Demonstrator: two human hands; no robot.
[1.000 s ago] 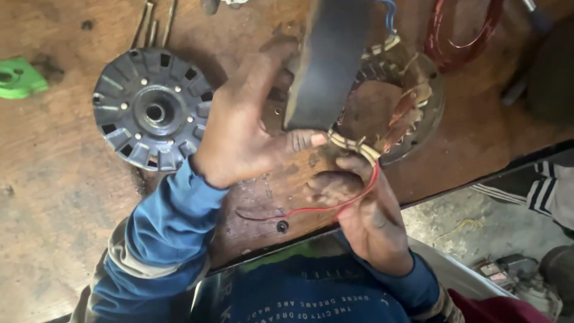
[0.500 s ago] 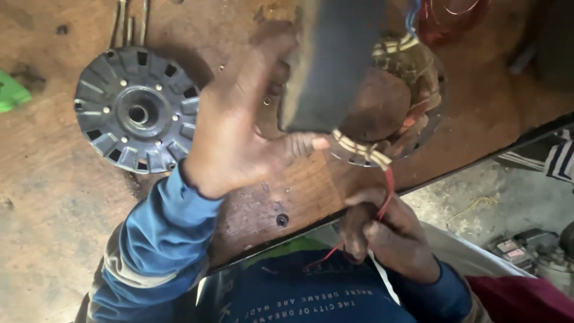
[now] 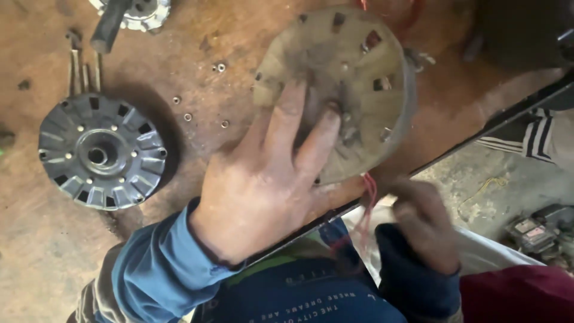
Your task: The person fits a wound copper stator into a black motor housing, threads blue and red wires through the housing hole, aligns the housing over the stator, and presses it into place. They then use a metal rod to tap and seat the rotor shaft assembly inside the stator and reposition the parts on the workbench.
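In the head view, the left hand (image 3: 263, 191) lies spread and flat on a round, dusty metal motor cover (image 3: 338, 90) that sits on the worn wooden surface (image 3: 36, 263) close to its front edge; the fingers (image 3: 286, 122) press down on the disc's face rather than close around anything, so that hand is open. The right hand (image 3: 421, 224), below the edge of the surface and somewhat blurred, is pinched shut on thin red wires (image 3: 368, 203) that run up toward the cover's lower rim. The cover looks like stiff cast metal with vent slots — probably fairly heavy for its size, rigid, and grimy enough to slide under a palm, so the rim or the slots would give a surer hold than the flat face. The wires are soft and thin and likely the fragile part; a hard pull could strain them where they enter the housing. Well apart to the left rests a grey finned motor end plate (image 3: 101, 157), with loose nuts (image 3: 203, 90) scattered between the two — and some long bolts (image 3: 84, 72) lie above the plate.
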